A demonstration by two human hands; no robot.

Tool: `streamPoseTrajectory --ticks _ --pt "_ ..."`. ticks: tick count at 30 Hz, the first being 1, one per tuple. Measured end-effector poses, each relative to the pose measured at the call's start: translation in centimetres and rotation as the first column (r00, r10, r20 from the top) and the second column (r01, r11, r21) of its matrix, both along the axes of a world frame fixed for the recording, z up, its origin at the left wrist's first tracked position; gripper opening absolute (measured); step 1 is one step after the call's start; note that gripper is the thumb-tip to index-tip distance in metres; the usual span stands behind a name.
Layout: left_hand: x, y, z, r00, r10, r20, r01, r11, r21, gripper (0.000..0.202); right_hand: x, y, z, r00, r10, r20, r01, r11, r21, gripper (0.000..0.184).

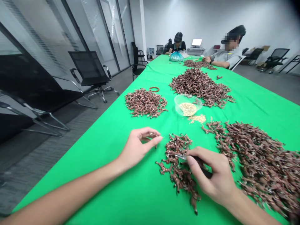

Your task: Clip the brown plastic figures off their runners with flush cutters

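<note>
My left hand (138, 145) is pinched around a small brown animal figurine (155, 136), mostly hidden by the fingers, above the green cloth. My right hand (212, 173) grips a tool with a dark handle and a narrow metal tip (181, 156); its exact kind is hard to make out. The tip points left over a small pile of brown animal figurines (178, 147), which look like horses. One figurine (162, 168) lies at the pile's left edge, and another (194, 201) at its near end.
Larger figurine heaps lie at the right (260, 159), farther back (199, 86) and left (146, 103). A clear bowl (188, 106) holds small pale pieces, some spilled beside it. A brown ring (154, 89) lies behind the left heap. Two people sit at the table's far end; chairs (90, 68) stand left.
</note>
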State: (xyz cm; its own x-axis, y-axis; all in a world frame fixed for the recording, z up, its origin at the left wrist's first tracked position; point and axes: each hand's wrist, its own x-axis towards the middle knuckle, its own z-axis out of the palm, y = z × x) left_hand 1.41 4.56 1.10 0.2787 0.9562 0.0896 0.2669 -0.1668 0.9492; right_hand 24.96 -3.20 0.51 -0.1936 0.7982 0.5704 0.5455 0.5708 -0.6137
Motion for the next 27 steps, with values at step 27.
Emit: streamPoseTrajectory --ticks 27 --pt "0.3 8.6 7.6 0.913 0.171 -0.371 0.037 0.870 0.492 0.023 1.2 1.3 0.6 0.973 -0.188 -0.131 0.192 0.981 0.018 0.018"
